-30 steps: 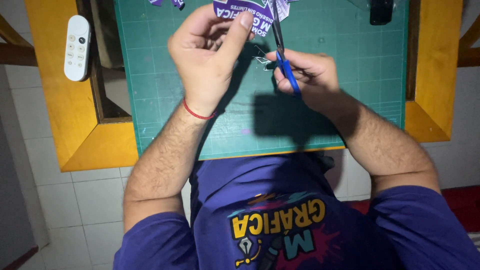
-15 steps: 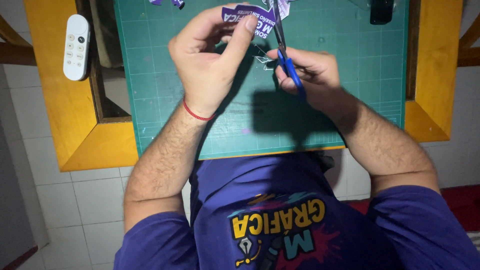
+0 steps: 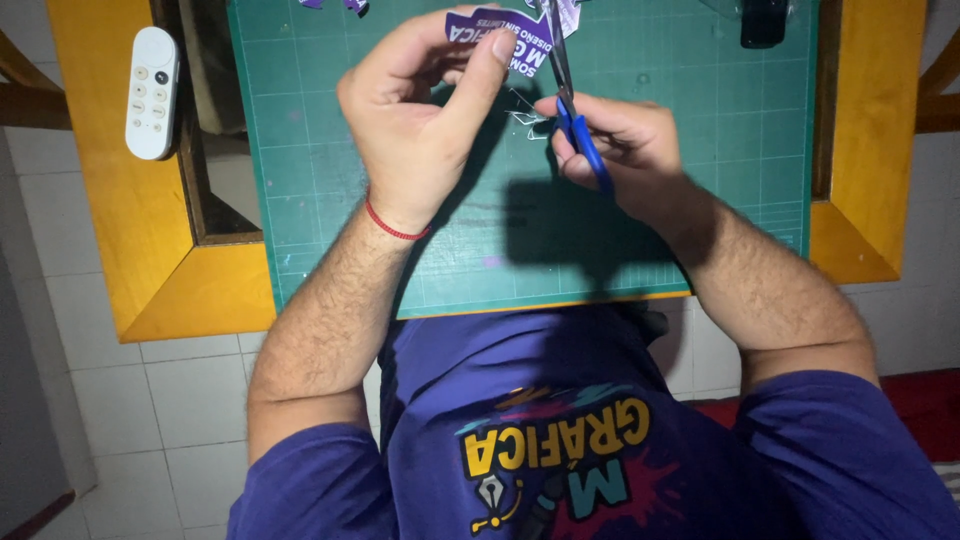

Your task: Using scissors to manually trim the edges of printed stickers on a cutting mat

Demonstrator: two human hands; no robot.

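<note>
My left hand (image 3: 420, 130) is curled, thumb and fingers pinching a purple printed sheet (image 3: 492, 30) up over the green cutting mat (image 3: 700, 200). My right hand (image 3: 625, 150) is closed through the blue handles of the scissors (image 3: 572, 110), blades pointing up into the sheet. The sheet's top is cut off by the frame. A white remote (image 3: 152, 92) lies on the yellow tabletop (image 3: 110, 240).
</note>
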